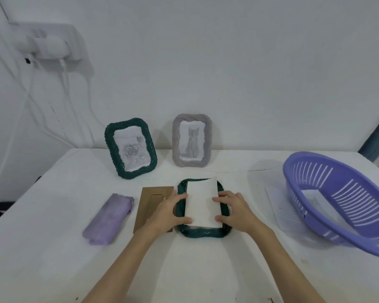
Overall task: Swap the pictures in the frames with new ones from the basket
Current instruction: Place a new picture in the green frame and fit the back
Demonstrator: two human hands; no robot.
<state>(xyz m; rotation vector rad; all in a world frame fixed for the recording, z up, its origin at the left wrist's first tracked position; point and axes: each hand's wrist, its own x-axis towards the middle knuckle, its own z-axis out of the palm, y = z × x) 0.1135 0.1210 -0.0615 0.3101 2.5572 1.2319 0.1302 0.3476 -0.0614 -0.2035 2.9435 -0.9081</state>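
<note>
At the centre of the frame, the left hand [170, 212] and right hand [234, 209] pinch the side edges of a white picture [202, 204] lying on a face-down green frame [202, 231] on the counter [184, 270], the purple basket [337, 206] at right.

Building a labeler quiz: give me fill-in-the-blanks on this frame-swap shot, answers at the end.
1. The white paper sheet lies on the face-down dark green frame, held by ____ hands.
2. The upright grey frame at the back shows a ____.
3. The brown cardboard backing lies between the folded ____ cloth and the left hand.
4. The purple plastic basket sits on the same side as the ____ hand.

Answers: both; cat; purple; right
</note>
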